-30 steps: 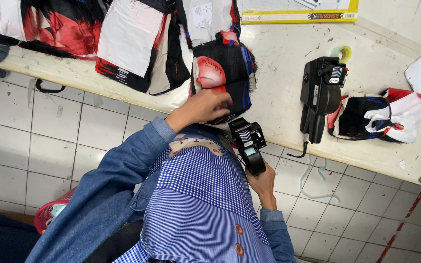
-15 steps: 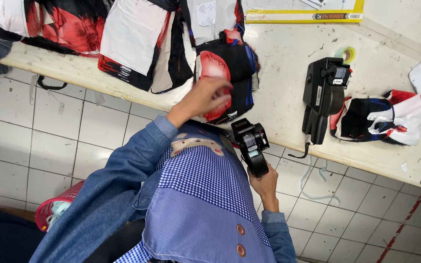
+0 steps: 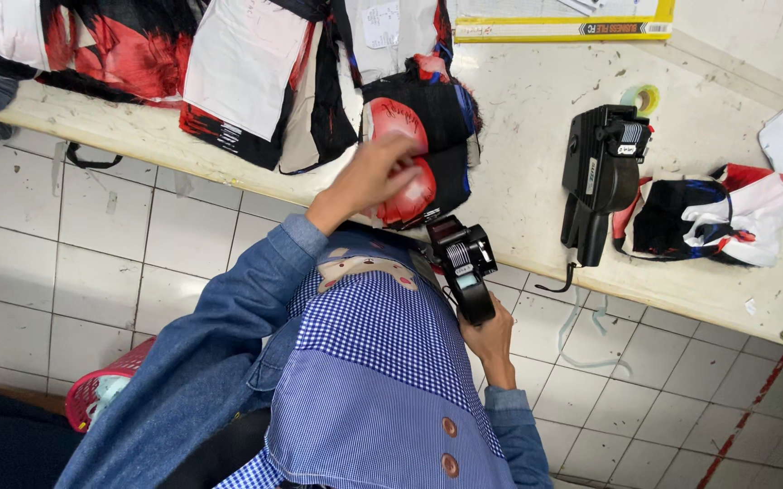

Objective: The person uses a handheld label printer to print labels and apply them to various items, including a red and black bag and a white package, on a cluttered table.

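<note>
Your left hand [image 3: 378, 172] presses the black-and-red garment piece [image 3: 423, 149] on the desk [image 3: 536, 136]; your right hand [image 3: 491, 330] has its grip closed around a black label gun [image 3: 464, 267].

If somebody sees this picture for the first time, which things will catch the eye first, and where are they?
The left hand rests on a folded black fabric piece with red patches at the near edge of the white worktable. Just below the edge, the right hand grips a black handheld label gun. A second black label gun lies on the table to the right.
</note>
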